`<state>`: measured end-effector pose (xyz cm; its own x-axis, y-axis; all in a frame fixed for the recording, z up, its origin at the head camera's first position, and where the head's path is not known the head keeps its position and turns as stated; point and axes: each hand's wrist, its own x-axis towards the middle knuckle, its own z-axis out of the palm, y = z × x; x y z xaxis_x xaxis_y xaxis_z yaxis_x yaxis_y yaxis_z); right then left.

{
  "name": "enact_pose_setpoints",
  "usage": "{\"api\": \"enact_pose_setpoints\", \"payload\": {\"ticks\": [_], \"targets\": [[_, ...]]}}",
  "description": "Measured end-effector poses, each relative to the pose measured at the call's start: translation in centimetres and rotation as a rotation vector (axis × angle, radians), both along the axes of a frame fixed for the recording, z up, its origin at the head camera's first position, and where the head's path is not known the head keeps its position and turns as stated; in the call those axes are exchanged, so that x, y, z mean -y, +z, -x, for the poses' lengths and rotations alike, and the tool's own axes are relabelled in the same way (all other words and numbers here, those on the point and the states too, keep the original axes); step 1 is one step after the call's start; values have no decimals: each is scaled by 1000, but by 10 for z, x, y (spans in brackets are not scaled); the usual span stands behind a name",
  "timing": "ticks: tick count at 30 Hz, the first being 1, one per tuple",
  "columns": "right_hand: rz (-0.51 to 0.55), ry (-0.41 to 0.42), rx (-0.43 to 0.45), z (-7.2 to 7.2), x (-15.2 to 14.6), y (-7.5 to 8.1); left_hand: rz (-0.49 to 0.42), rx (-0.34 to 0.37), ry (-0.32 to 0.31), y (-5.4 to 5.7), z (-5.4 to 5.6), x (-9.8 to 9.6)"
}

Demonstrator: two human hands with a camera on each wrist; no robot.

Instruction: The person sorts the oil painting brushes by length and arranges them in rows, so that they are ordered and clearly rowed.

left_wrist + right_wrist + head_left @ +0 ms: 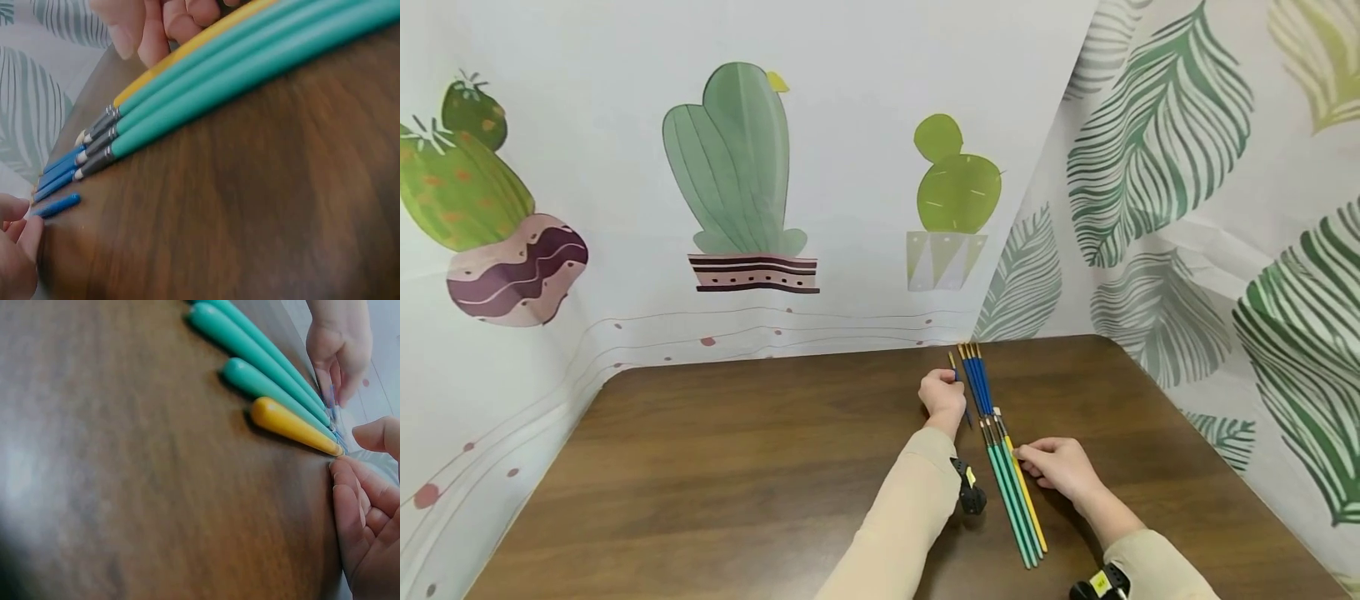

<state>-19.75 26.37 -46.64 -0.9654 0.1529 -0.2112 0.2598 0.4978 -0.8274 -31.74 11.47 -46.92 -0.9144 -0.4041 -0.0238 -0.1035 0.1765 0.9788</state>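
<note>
My left hand (943, 395) pinches a thin blue paintbrush (59, 205) between thumb and fingers, just left of a row of several blue paintbrushes (979, 387). That brush lies nearly parallel to the row, bristles toward the back. Nearer to me are three green paintbrushes (1011, 500) side by side, with a yellow paintbrush (1028, 505) along their right. My right hand (1063, 467) is beside the yellow brush, fingertips right at its handle. In the right wrist view the thumb (377, 433) is apart from the loosely bent fingers.
The brushes lie on a brown wooden table (737, 467), close to its back right part. Behind it hangs a white sheet (857, 167) printed with cacti, and on the right a leaf-patterned sheet (1195, 292). Wrist cameras (972, 498) sit on both sleeves.
</note>
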Motion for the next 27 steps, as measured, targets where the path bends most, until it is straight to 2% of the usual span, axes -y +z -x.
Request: {"api": "enact_pose_setpoints", "payload": {"ticks": [6,9,12,16,20,24,27], "targets": [[2,7,-1,1,4,0,38,-25,-12,-1,-1,6],[5,5,-7,2,4,-1,65,-39,-72,-3,-2,17],[7,8,-9,4,4,-1,88,-49,-178,-3,-3,33],[12,24,-7,11,3,-2,162,-61,-320,0,-4,68],[24,61,22,15,-2,0,242,-62,-418,4,-8,112],[36,97,52,21,-12,5,328,-29,-459,11,-15,160],[-22,118,1,31,-20,9,410,-12,-456,20,-21,195]]}}
